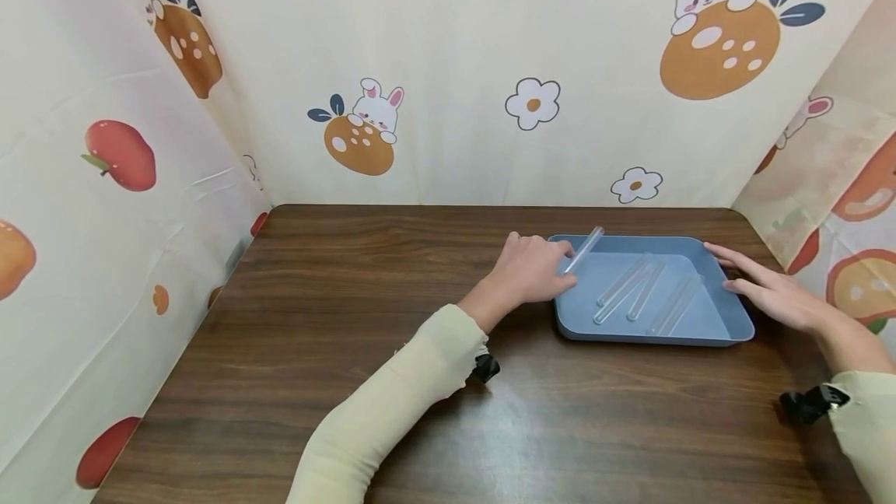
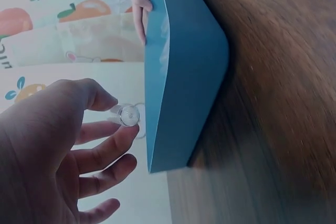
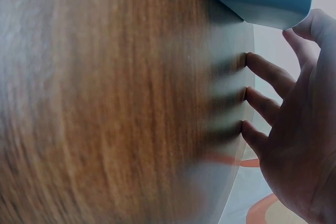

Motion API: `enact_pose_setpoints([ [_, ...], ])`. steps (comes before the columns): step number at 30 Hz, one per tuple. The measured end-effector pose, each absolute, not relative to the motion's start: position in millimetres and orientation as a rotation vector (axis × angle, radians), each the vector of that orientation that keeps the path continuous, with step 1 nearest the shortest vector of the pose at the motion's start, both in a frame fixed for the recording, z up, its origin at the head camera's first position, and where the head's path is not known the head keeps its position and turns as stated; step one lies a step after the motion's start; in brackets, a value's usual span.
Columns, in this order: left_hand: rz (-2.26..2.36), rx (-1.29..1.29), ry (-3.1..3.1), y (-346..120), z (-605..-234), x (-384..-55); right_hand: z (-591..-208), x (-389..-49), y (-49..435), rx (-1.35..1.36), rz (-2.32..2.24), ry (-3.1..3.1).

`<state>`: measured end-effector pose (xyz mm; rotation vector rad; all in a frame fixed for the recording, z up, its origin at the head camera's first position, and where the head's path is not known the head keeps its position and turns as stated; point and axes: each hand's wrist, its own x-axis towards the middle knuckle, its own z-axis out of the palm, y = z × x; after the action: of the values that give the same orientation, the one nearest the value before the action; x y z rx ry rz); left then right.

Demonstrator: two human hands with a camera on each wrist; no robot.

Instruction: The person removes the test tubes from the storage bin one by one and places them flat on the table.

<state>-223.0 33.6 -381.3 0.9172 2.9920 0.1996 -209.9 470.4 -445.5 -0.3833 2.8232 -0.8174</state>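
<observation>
My left hand (image 1: 528, 271) pinches a clear test tube (image 1: 588, 246) between thumb and fingers, over the left side of a blue-grey tray (image 1: 576, 317). The tube tilts, its upper end pointing away to the right. In the left wrist view its near end (image 2: 129, 115) shows as a round disc beside the tray wall (image 2: 191, 72), with the lower fingers spread. Several more test tubes (image 1: 651, 290) lie slanted on the tray floor. At the tray's right edge, my right hand (image 1: 784, 294) touches the rim with loosely extended fingers; three fingertips (image 3: 252, 59) reach down to the tabletop.
The dark wood-grain table (image 1: 336, 294) stretches left and in front of the tray. Patterned curtains (image 1: 448, 45) with fruit and rabbits hang behind it and on both sides. A black strap device (image 1: 812, 403) sits at the right wrist, another device (image 1: 485, 368) at the left.
</observation>
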Motion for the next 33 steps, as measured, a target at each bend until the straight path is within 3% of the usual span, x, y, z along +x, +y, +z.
enact_pose_setpoints([
  [33, 0.401, 0.554, 3.055, -67.2, -392.7, -246.9, -441.3, -210.6, 469.0, -0.356, -0.775, 2.809],
])
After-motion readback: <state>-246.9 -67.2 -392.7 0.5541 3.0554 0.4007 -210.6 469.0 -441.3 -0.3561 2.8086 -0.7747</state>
